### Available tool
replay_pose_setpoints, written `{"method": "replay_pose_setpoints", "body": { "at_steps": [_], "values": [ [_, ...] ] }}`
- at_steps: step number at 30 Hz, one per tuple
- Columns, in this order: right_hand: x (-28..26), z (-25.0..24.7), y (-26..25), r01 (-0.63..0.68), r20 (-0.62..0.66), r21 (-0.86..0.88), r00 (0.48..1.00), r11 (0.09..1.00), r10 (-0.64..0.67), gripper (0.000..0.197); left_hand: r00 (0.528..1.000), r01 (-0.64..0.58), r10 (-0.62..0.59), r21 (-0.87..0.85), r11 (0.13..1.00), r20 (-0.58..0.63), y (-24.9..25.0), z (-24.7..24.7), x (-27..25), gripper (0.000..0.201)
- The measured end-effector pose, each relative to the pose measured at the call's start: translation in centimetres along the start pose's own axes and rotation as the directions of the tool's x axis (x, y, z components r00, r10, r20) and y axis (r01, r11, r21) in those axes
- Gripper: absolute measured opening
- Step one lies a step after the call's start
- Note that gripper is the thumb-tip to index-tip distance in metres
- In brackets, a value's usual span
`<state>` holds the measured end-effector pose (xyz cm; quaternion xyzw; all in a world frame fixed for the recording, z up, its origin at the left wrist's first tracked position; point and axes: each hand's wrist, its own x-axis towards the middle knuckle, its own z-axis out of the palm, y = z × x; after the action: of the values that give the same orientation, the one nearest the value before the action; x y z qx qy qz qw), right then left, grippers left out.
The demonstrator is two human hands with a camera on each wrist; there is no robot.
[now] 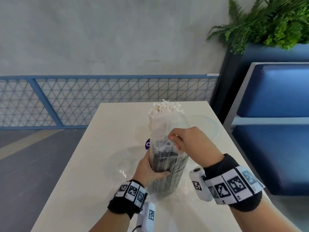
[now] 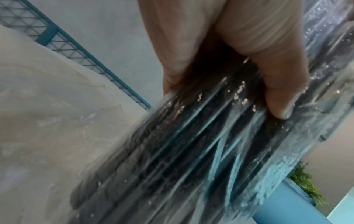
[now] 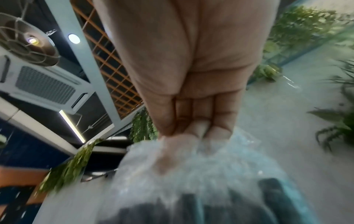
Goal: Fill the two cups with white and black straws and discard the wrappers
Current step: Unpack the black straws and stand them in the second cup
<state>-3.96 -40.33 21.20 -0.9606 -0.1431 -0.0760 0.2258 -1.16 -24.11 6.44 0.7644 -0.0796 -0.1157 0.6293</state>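
Note:
A bundle of black straws [image 1: 167, 164] in a clear plastic wrapper [image 1: 160, 141] stands upright in the middle of the cream table [image 1: 83, 173]. My left hand [image 1: 150, 166] grips the bundle around its middle; in the left wrist view its thumb [image 2: 277, 98] presses on the wrapped black straws [image 2: 172, 159]. My right hand [image 1: 173, 138] pinches the wrapper's top end, and the right wrist view shows its fingertips [image 3: 191, 136] bunching the wrapper [image 3: 191, 166] above the straw ends [image 3: 191, 212]. Behind the bundle, white straws [image 1: 162, 113] stand in a clear cup [image 1: 182, 119].
Loose clear plastic [image 1: 123, 166] lies on the table left and right of the bundle. A clear round vessel [image 1: 209, 126] sits at the back right. A purple label [image 1: 148, 144] peeks out behind the bundle. A blue bench [image 1: 275, 131] flanks the table's right edge; a mesh railing [image 1: 100, 97] runs beyond it.

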Motion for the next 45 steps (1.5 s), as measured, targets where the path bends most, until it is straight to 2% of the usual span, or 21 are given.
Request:
{"method": "replay_pose_setpoints", "body": {
  "at_steps": [2,6,9,15,18,21,26,32,36,39,40,42,44,45],
  "values": [
    [0.4,0.2,-0.5,0.052,0.028,-0.089,0.998,0.995,-0.05,0.022,1.0,0.005,-0.005,0.01,1.0,0.008,0.1,0.0,0.0,0.089],
    [1.1,0.9,-0.3,0.127,0.225,-0.207,0.971,0.97,-0.079,0.043,0.999,-0.001,-0.001,0.048,0.999,0.033,0.7,0.0,0.0,0.092],
    [1.4,1.5,-0.3,0.141,0.251,-0.231,0.965,0.963,-0.081,0.046,1.0,-0.003,0.002,0.066,0.998,0.022,0.7,0.0,0.0,0.092],
    [1.0,2.7,0.4,0.137,0.176,-0.16,0.978,0.978,-0.108,0.043,0.999,-0.02,0.018,0.051,0.998,0.029,0.7,-0.2,0.4,0.1],
    [0.9,2.8,0.5,0.099,0.112,-0.047,0.989,0.994,-0.093,0.029,0.999,-0.013,0.012,0.041,0.999,0.043,0.5,-0.4,0.7,0.102],
    [1.0,3.0,0.7,0.063,-0.017,0.09,0.998,0.994,-0.062,0.01,0.999,0.002,-0.004,0.045,0.999,0.046,0.5,-0.6,0.9,0.09],
    [1.9,2.4,0.9,0.028,-0.124,0.212,0.992,0.977,-0.002,0.005,0.999,-0.02,0.017,0.07,0.997,0.051,0.4,-0.7,0.9,0.073],
    [3.2,-1.1,0.2,0.096,-0.308,0.204,0.951,0.974,-0.029,0.003,0.999,-0.004,0.0,0.106,0.994,0.033,0.0,-0.6,1.1,0.067],
    [3.8,-3.2,-0.3,0.145,-0.368,0.198,0.927,0.969,-0.064,0.003,1.0,-0.002,0.0,0.103,0.995,0.026,-0.2,-0.4,1.0,0.065],
    [3.6,-3.1,-0.3,0.185,-0.494,0.175,0.866,0.967,-0.076,0.009,1.0,-0.001,0.001,0.087,0.996,-0.004,-0.3,-0.4,0.9,0.067],
    [3.2,-2.6,-0.1,0.183,-0.548,0.192,0.835,0.964,-0.049,0.016,1.0,0.004,-0.002,0.074,0.997,-0.017,-0.4,-0.5,0.9,0.068],
    [1.9,-1.2,0.3,0.127,-0.577,0.362,0.808,0.924,0.115,0.029,1.0,0.002,-0.001,0.052,0.999,-0.027,-0.6,-0.6,0.8,0.066],
    [0.8,0.5,0.9,0.023,-0.454,0.54,0.85,0.841,0.268,0.038,1.0,-0.009,0.01,0.047,0.999,-0.017,-0.7,-0.6,0.8,0.069],
    [0.3,1.4,1.1,-0.045,-0.373,0.545,0.881,0.837,0.291,0.043,1.0,-0.015,0.015,0.045,0.999,-0.006,-0.7,-0.6,0.8,0.071]
  ]
}}
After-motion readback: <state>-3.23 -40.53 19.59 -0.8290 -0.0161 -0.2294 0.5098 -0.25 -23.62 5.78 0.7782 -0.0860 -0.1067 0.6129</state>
